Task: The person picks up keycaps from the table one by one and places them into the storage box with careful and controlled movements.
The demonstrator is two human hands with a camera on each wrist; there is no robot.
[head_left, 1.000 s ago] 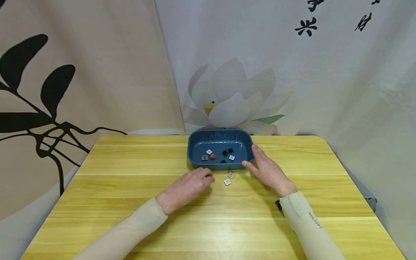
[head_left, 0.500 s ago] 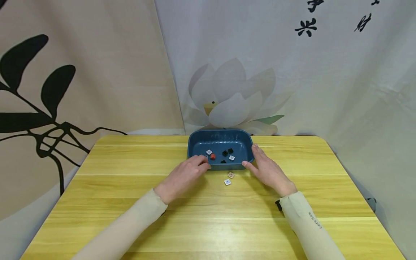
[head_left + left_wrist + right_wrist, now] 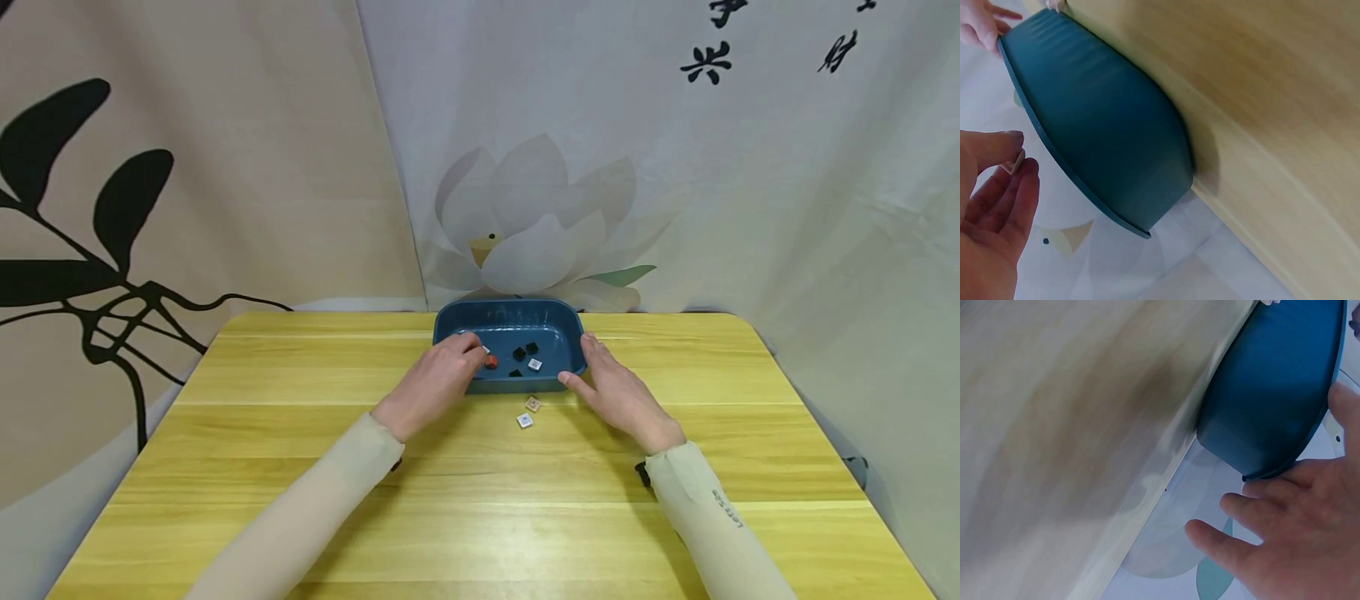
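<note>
A blue plastic bin (image 3: 555, 385) stands at the back of the table. In the head view, several small black, white and red keycaps show inside it, among them a red keycap (image 3: 491, 362). My left hand (image 3: 435, 377) is over the bin's left part and hides some of its inside. The left wrist view shows that hand (image 3: 997, 200) pinching a small pale keycap (image 3: 1015, 164) between thumb and fingers, above the rim. At the bin's right end, my right hand (image 3: 626, 396) touches the rim with straight, spread fingers.
A beige keycap (image 3: 532, 403) and a white keycap (image 3: 524, 421) lie on the wooden table (image 3: 480, 517) in front of the bin. A printed curtain (image 3: 315, 183) hangs right behind the table's back edge.
My left hand has moved from the table in front of the bin, up and away from me, to over the bin's left part. The right hand and bin have stayed put.
</note>
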